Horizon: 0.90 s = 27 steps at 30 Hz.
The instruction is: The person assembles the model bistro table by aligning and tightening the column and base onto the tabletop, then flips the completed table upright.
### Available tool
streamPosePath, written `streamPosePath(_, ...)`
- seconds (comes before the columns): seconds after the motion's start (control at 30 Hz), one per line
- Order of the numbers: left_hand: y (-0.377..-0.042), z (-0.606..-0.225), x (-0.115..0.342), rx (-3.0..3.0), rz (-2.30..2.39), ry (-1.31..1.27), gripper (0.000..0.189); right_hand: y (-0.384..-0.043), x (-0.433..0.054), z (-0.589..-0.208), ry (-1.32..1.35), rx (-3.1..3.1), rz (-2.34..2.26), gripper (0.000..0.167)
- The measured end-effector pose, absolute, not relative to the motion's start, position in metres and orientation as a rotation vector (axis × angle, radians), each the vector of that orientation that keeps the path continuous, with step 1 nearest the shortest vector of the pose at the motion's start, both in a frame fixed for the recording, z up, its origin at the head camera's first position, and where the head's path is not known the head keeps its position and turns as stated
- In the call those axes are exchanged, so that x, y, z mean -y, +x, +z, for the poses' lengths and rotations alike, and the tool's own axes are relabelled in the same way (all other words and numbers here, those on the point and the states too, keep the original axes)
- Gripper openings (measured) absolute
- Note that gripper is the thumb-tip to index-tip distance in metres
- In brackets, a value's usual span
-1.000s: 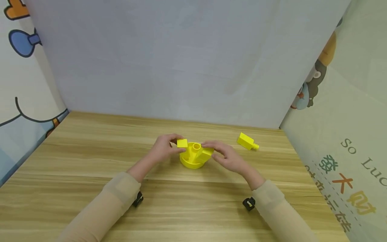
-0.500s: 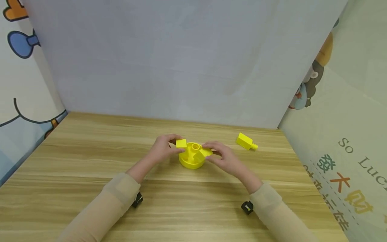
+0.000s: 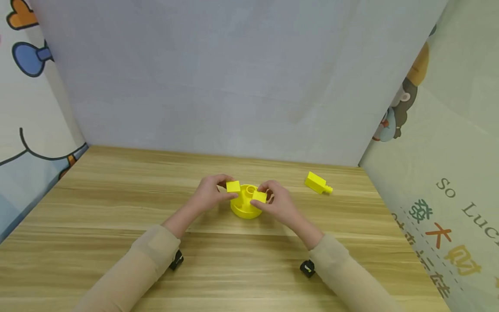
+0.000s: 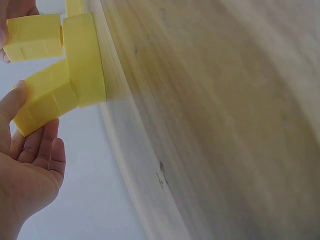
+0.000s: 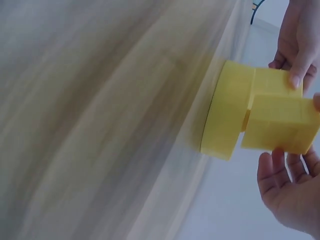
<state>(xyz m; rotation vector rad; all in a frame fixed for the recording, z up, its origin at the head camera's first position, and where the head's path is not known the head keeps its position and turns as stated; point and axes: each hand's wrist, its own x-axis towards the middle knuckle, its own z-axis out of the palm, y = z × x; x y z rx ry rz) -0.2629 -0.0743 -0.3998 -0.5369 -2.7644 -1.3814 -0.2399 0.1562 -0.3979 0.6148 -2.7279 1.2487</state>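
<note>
- My left hand [image 3: 210, 192]: thumb and fingers parted just a block's width, pinching a yellow, square-ended, plastic-looking block [image 3: 233, 186].
- That block stands on end between my left fingertips, leaning outward, lower end at the yellow, round, shallow-walled base [image 3: 247, 213].
- My right hand [image 3: 282, 201]: same pinch, thumb and fingers on a second yellow square-ended block [image 3: 259, 196], over the base's near-right part.
- Narrow neck visible between that block and base; can't tell how far it's in.
- Base sits between and below both sets of fingers, on the wood-grain table [image 3: 117, 195].
- Third yellow block with ridged knob [image 3: 316, 182]: lying beyond my right fingers, off to the right, untouched.
</note>
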Motion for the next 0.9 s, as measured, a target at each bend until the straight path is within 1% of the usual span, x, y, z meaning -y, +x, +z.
streamPosePath(0.2,-0.263,-0.399,0.075,2.744,-1.387,-0.530,0.044,-0.240,-0.145,-0.397,0.536,2.728,1.256,0.035)
streamPosePath(0.37,-0.263,-0.400,0.075,2.734,-1.390,-0.537,0.044,-0.240,-0.146,-0.396,0.549,2.730,1.261,0.038)
streamPosePath(0.47,-0.263,-0.399,0.075,2.739,-1.402,-0.532,0.044,-0.239,-0.151,-0.394,0.675,2.686,1.284,0.040)
streamPosePath(0.7,-0.264,-0.399,0.074,2.755,-1.400,-0.528,0.045,-0.243,-0.171,-0.392,1.101,2.560,1.289,0.047)
streamPosePath(0.9,-0.261,-0.399,0.074,2.756,-1.386,-0.521,0.045,-0.246,-0.179,-0.394,1.246,2.700,1.258,0.051)
